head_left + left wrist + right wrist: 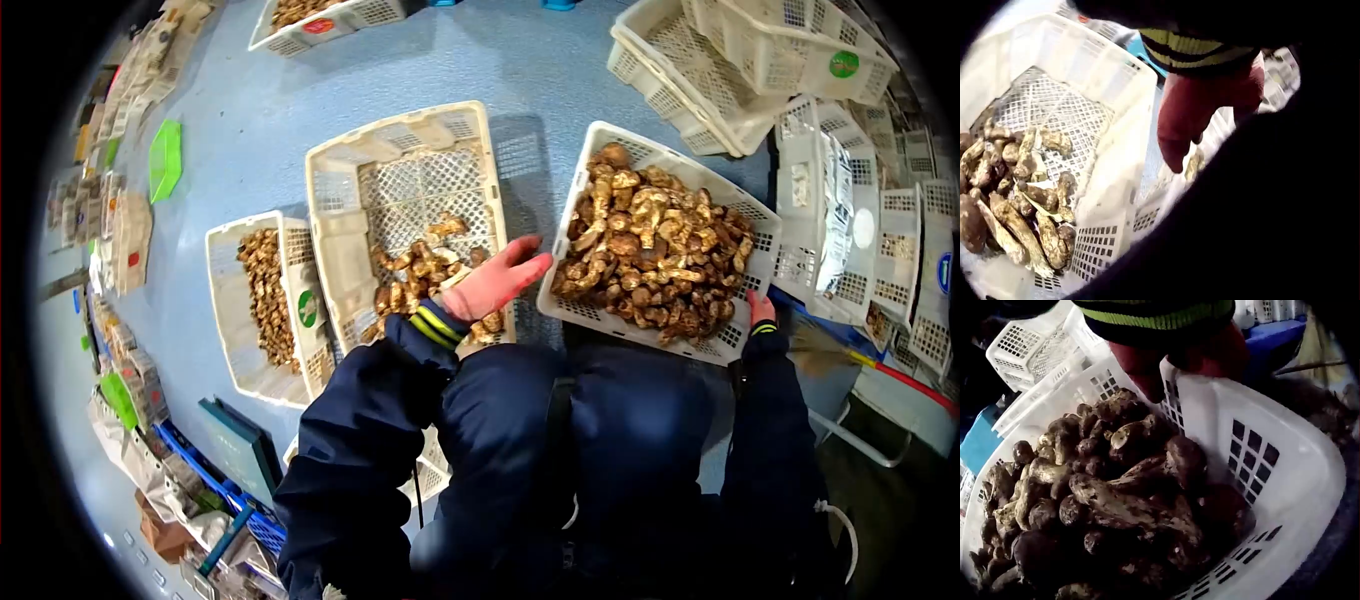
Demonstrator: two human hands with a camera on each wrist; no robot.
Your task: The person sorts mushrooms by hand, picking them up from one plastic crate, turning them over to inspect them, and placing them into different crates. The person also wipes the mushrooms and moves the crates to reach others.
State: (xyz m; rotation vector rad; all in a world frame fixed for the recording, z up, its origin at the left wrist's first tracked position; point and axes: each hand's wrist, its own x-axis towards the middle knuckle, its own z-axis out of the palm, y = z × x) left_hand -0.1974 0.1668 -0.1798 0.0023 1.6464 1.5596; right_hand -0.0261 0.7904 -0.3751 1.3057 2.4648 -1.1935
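Observation:
My right hand [761,307] grips the right-hand corner of a white plastic crate [572,312] heaped with brown mushrooms [650,245]. In the right wrist view its fingers [1141,372] reach over the rim, close above the heap. My left hand [495,287], fingers spread and holding nothing, hovers between this crate and a cream crate [335,190] to its left. Its fingertips are near the full crate's left edge. In the cream crate, mushrooms [1022,219] lie at the near end, with the mesh floor bare beyond them.
A smaller crate [228,320] of little mushrooms stands at the left. Stacked crates [650,85] sit at the upper right, and more crates [880,220] line the right side. Another mushroom crate [375,15] is at the far end. A red-handled pole [915,388] leans at the right.

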